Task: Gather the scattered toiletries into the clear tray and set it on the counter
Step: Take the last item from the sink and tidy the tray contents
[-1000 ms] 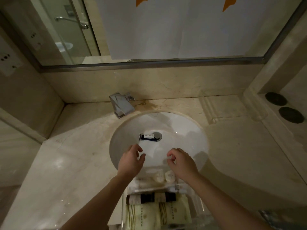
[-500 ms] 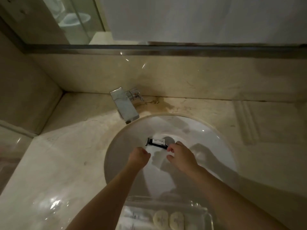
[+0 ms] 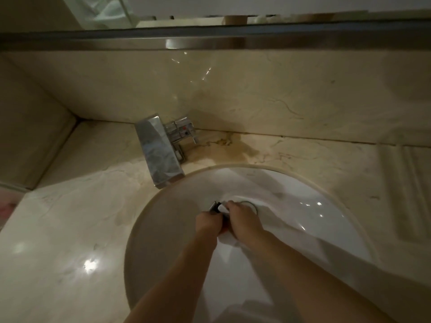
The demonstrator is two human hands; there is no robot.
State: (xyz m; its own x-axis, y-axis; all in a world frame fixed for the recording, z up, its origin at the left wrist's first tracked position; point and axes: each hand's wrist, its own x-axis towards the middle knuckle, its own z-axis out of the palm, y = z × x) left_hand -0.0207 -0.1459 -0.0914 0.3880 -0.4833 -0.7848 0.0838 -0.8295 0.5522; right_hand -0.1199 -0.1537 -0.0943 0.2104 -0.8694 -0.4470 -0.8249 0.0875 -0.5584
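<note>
Dim warm light, glare spots on counter [image 3: 89, 264], soft blur, edges warped

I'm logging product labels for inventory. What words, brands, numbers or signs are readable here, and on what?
No text is readable.
Small dark toiletry in the sink, between the left hand and right hand: label mostly covered, blurred.
Faucet handle: a red mark, no lettering legible.

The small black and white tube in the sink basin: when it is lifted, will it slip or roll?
The small tube looks light, since fingertips alone pinch it. It may slip: it lies on the glossy sink, which could be wet. If dropped, it would probably slide toward the drain. Both the left hand and right hand close on it.
</note>
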